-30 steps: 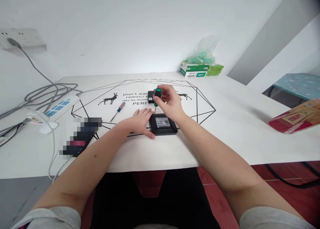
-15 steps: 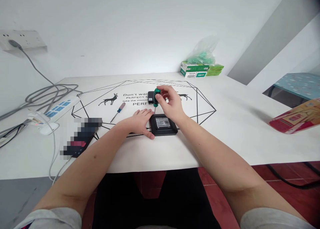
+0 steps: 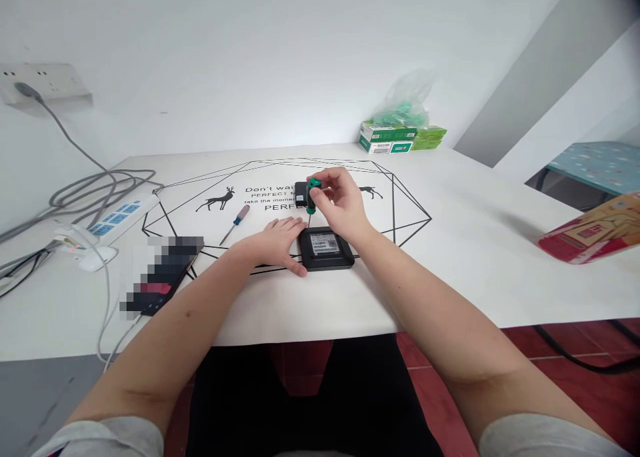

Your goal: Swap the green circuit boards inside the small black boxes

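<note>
A black rectangular device (image 3: 327,264) with a white printed label lies flat on the table near its front edge. My right hand (image 3: 341,200) grips a green-handled screwdriver (image 3: 313,197) by its handle, held upright. Its shaft points down to the device's far left corner; the tip is too small to make out. Against the device's left side rests my left hand (image 3: 277,245), palm down with fingers stretched out. Behind the screwdriver is a small black object (image 3: 301,194) with a white sticker, partly hidden.
Another screwdriver (image 3: 235,224) lies left of the device. A pixelated phone-like slab (image 3: 170,277) sits by my left forearm. Further left are a power strip (image 3: 117,218) and coiled cables (image 3: 75,190). Green-and-white boxes (image 3: 387,136) stand at the wall; a red-and-tan package (image 3: 590,234) is at right.
The green handle has turned slightly in my right hand's fingers. My left hand and the device stay in place; the view has shifted a little.
</note>
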Tool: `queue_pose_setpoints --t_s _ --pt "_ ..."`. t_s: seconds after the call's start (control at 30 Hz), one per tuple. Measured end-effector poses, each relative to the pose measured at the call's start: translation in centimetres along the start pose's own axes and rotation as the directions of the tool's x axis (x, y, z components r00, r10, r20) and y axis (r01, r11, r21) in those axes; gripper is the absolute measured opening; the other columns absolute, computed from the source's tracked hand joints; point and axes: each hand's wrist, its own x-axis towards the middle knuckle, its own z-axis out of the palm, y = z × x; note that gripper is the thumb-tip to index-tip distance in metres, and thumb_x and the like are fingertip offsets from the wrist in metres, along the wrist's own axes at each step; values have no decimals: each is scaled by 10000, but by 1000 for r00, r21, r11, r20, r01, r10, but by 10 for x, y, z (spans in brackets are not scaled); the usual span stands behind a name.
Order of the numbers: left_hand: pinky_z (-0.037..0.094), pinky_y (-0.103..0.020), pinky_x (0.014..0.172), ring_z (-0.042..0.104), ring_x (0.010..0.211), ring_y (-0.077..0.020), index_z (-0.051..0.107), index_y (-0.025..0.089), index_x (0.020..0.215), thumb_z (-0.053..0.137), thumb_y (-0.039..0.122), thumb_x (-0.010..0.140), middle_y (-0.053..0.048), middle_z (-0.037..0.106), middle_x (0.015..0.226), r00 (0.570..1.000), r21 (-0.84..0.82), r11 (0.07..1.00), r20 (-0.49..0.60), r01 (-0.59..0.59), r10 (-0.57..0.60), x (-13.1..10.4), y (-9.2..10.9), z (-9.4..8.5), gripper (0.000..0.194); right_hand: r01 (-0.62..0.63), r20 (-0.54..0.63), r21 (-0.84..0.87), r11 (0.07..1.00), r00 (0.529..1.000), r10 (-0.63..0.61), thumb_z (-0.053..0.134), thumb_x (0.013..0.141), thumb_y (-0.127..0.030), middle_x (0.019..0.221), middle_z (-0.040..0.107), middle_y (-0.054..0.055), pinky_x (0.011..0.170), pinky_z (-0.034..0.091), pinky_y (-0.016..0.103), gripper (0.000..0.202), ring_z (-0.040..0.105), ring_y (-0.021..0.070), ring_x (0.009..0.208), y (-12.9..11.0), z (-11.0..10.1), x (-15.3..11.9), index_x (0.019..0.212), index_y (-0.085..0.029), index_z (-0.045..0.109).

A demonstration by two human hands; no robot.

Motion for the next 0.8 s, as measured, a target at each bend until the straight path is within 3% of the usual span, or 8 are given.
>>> queue_pose_setpoints --t_s 0.17,0.27,0.4,0.53,0.67,0.8 --pt "178 -653 1348 141 1688 -526 185 213 1778 698 944 722 -195 184 1857 1000 -4 1000 6 6 -6 1 1 -1 1383 32 -42 -117 993 998 -37 863 865 -437 1029 641 6 761 560 362 370 616 181 888 2 0 1 1100 -287 620" --pt "169 -652 1348 117 1691 -530 171 192 1780 696 949 719 -208 163 1859 1000 -1 1000 15 17 -17 0 2 -2 1405 26 -23 -94 995 999 -28 785 939 -489 1063 662 21 726 560 356 315 609 176 855 0 2 0 1135 -288 643" --pt "154 -634 1356 109 1700 -509 164 186 1781 694 940 734 -210 145 1862 1000 -3 1000 19 12 -12 0 2 -2 1395 -11 21 -39 999 1000 12 635 1031 -432 1065 699 24 762 576 376 198 617 170 818 -5 1 -1 1165 -289 666" --pt "144 -650 1353 105 1702 -507 175 215 1782 710 917 739 -201 155 1862 1000 -9 1000 3 -6 6 1 0 0 1366 1 8 -97 995 1000 0 677 1004 -419 981 676 9 787 557 383 213 610 177 824 -5 0 0 1175 -291 663" --pt "156 -671 1342 121 1694 -523 189 206 1782 730 897 731 -214 174 1855 1000 -31 999 -12 -9 9 1 0 1 1369 29 -13 -149 988 999 -31 788 931 -531 948 618 1 784 541 374 359 591 183 847 -2 1 0 1152 -284 649" --pt "128 -652 1355 123 1700 -507 204 203 1780 742 873 743 -211 179 1855 1000 -42 999 -11 -17 16 0 0 0 1346 -14 -1 -70 997 1000 14 626 1033 -573 989 628 20 840 579 393 331 623 194 894 1 1 0 1191 -283 651"
